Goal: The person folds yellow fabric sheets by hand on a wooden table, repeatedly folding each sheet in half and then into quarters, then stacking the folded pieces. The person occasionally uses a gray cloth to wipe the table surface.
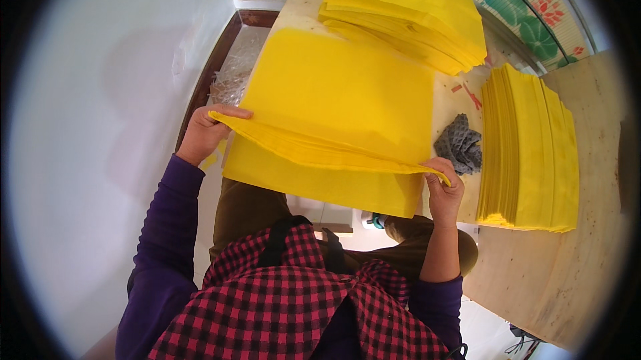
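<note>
A yellow fabric sheet (334,99) lies over the table in front of me, its near part hanging past the edge above my lap. Across it runs a raised, folded yellow edge (314,153), stretched between my two hands. My left hand (208,131) pinches the left corner of this edge, thumb and fingers closed on it. At the other end, my right hand (446,186) grips the right corner, which sticks out a little beyond the fingers. Whether the folded edge belongs to the sheet below or to a separate piece, I cannot tell.
Behind the sheet stands a thick stack of yellow fabric (407,6). Another stack of folded yellow pieces (527,153) is at the right. Between them lie a crumpled grey cloth (459,145) and red scraps (472,97). A white wall (100,146) rises on the left.
</note>
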### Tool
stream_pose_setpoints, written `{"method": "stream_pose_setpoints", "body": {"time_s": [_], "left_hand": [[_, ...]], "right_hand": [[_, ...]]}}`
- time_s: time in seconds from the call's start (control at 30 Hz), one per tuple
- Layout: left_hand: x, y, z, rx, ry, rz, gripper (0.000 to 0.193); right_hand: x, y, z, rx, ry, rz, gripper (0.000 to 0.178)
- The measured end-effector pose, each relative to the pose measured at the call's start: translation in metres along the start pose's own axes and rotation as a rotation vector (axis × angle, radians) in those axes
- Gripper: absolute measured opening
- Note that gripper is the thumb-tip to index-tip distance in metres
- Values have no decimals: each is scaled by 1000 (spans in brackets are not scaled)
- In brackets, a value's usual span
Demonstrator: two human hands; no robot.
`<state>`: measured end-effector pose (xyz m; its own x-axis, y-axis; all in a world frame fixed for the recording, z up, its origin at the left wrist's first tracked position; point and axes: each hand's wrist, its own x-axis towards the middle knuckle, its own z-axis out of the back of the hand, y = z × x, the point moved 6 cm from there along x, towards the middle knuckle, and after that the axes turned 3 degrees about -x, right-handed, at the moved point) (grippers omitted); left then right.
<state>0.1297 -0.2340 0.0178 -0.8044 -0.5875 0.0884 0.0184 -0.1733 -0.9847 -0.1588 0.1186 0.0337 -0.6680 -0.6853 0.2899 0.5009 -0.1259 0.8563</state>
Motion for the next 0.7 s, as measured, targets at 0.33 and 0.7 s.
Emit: {"method": "stream_pose_setpoints", "body": {"time_s": [0.33, 0.7], "left_hand": [[-5, 8, -7, -95, -14, 290, 18], [-12, 22, -1, -204, -259, 398, 10]], "right_hand": [[-1, -27, -13, 226, -17, -419, 20], [4, -41, -16, 262, -56, -460, 23]]}}
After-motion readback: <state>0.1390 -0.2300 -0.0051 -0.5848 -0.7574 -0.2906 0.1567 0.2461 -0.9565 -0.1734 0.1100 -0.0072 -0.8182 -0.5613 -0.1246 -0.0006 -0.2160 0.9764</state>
